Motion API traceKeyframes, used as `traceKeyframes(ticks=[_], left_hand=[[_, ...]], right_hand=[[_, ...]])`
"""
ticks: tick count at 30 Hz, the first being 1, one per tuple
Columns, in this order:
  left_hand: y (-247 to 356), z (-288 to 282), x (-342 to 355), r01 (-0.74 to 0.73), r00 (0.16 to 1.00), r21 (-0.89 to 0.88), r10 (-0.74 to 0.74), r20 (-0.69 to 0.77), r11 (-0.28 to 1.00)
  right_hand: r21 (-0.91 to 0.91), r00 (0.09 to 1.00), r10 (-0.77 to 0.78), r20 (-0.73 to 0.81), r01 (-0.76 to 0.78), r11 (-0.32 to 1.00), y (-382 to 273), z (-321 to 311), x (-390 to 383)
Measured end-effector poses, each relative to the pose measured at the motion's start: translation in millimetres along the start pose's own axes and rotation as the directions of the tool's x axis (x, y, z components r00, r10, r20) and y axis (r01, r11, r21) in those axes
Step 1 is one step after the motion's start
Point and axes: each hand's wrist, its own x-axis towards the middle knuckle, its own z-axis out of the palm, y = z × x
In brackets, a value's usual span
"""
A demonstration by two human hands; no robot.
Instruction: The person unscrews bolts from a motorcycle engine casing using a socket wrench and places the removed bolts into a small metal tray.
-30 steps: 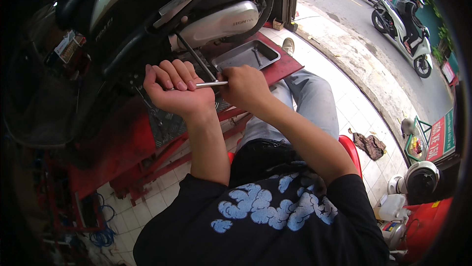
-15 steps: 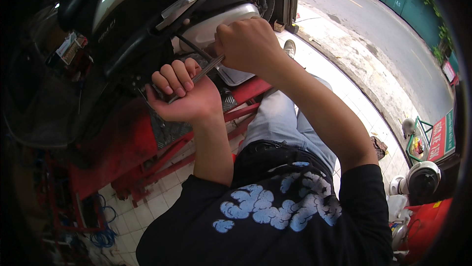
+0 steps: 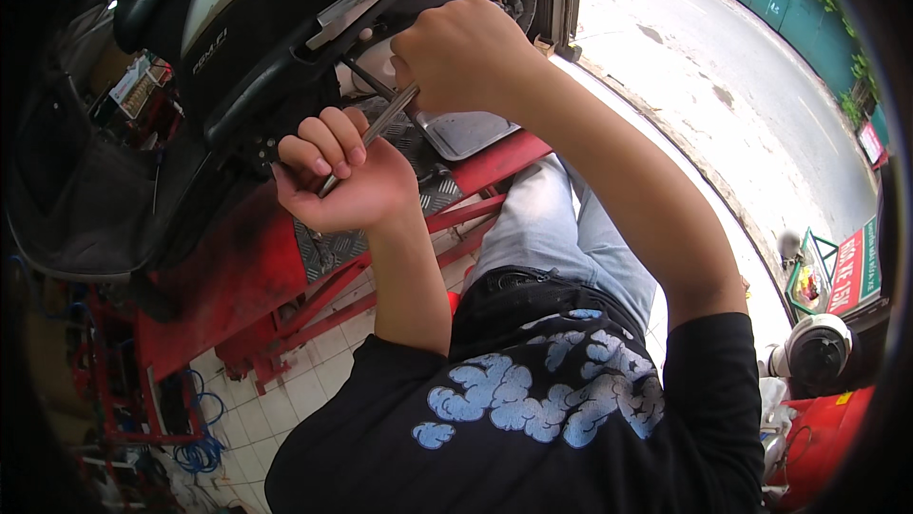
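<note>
A slim silver metal rod (image 3: 385,120) runs slantwise between my hands. My left hand (image 3: 344,174) is closed around its lower end, palm turned up and fingers curled over it. At the upper end my right hand (image 3: 468,56) makes a fist, back of the hand up, hiding that end. A dark bar (image 3: 366,77) meets the rod beside the right fist; I cannot tell whether the two are joined. Just beyond my hands stands a motorbike with a dark side panel (image 3: 223,81) and a silver-coloured footrest (image 3: 354,8).
The motorbike stands on a red lift platform (image 3: 223,271) with a chequered metal plate. On it, right of my left hand, lies a metal tray (image 3: 466,136). Blue hose (image 3: 198,452) coils on the tiled floor. A red container (image 3: 829,447) is at lower right; a street lies beyond.
My right fist has moved up and slightly left with the rod's upper end. The left hand has shifted a little left, still around the rod. More of the tray shows.
</note>
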Motion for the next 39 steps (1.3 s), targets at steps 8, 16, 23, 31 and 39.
traceKeyframes(ticks=[8,16,23,31,39], left_hand=[[-14.0,2.4,-5.0,-0.002,0.996,0.091,-0.007,0.094,0.996],[3.0,-8.4,10.6,0.193,0.948,0.005,-0.188,0.256,0.981],[2.6,-16.0,10.3,0.272,0.927,-0.065,-0.243,0.286,0.960],[-7.0,-4.6,3.3,0.159,0.985,-0.153,-0.146,0.090,0.975],[-41.5,2.7,-14.1,0.359,0.933,-0.369,-0.340,0.117,0.857]], right_hand=[[-0.056,0.999,-0.023,0.028,0.024,0.998,14.4,7.2,-3.8],[0.228,0.979,0.174,0.103,-0.193,0.954,-9.6,38.5,-36.1],[0.262,0.914,0.348,0.208,-0.395,0.880,-25.6,43.1,-43.7],[0.215,0.965,0.250,0.078,-0.261,0.941,-14.0,47.3,-41.7],[0.196,0.985,0.170,0.027,-0.172,0.965,35.8,61.3,-45.0]])
